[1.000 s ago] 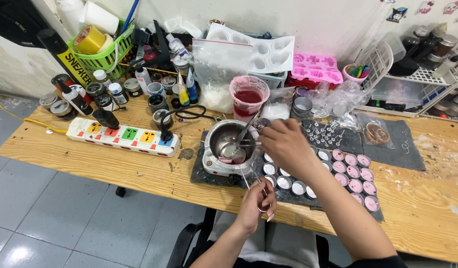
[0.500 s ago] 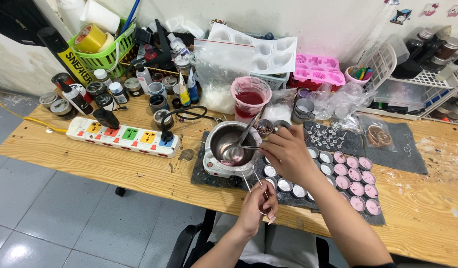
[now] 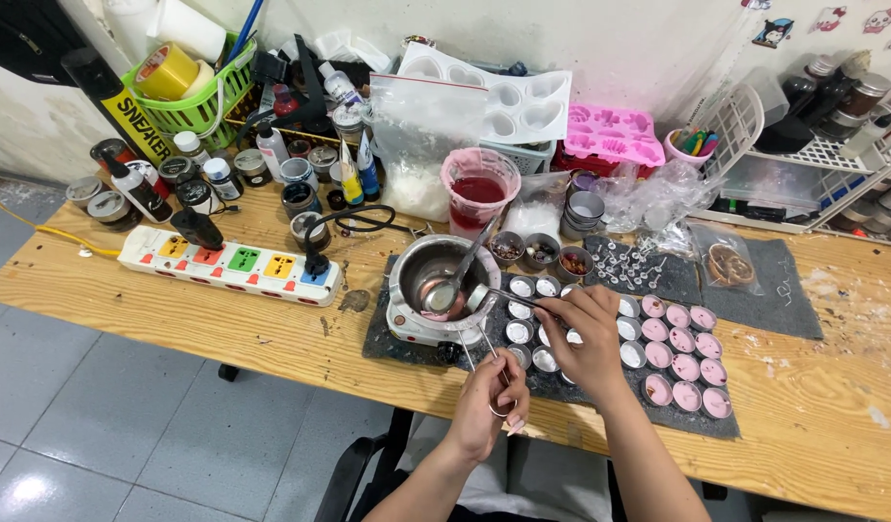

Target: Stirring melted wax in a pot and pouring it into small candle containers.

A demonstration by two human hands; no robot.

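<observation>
My left hand (image 3: 487,411) is near the table's front edge, pinching a few thin white wicks (image 3: 472,356) that stick up toward the pot. My right hand (image 3: 583,340) hovers over the dark mat (image 3: 383,338) and grips black tweezers (image 3: 516,298), whose tips point left over the small round tins (image 3: 519,333). The tins by my hand hold white wax. Those further right (image 3: 685,367) hold pink wax. Just left of the tins, a metal pot (image 3: 421,269) with a spoon (image 3: 462,275) in it sits on a small hot plate.
A colourful power strip (image 3: 228,263) lies at the left. A pink cup of red liquid (image 3: 479,188), bottles and jars (image 3: 301,174), a green basket (image 3: 189,97) and white and pink moulds (image 3: 615,135) crowd the back. Loose wick bases (image 3: 631,263) lie on the mat. A white wire rack (image 3: 813,164) stands at the right.
My right hand has drawn back from beside the pot toward me and now sits over the tins with the tweezers. My left hand has barely moved.
</observation>
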